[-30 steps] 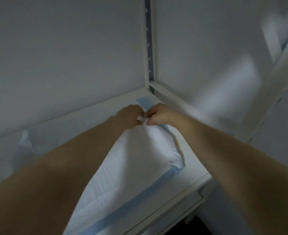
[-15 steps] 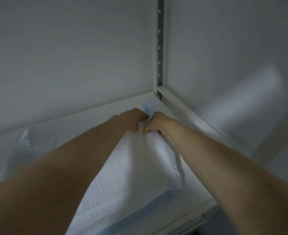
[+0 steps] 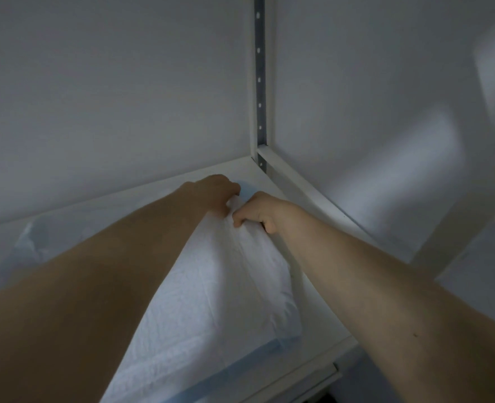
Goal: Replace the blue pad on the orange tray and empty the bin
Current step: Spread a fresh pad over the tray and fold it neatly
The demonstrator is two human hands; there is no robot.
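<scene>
1. Working at the stack of pads [image 3: 217, 301] on the shelf [image 3: 322, 315], directly below the perforated upright [image 3: 260, 82].
2. Pinching a fold of the top pad [image 3: 241, 237] with the right hand [image 3: 257, 212], fingers curled tight, down-left of the upright.
3. Clasping that pad's far corner with the left hand [image 3: 214, 193], further left of the upright, thumb and bent fingers closed over the edge.
4. Against a second ago: no longer nipping one small tab together; now parted a little and sunk deeper into the sheet.
5. Judged as separating one fresh pad from the stack, replacement step barely begun. Nothing of the orange tray or bin in view.
</scene>
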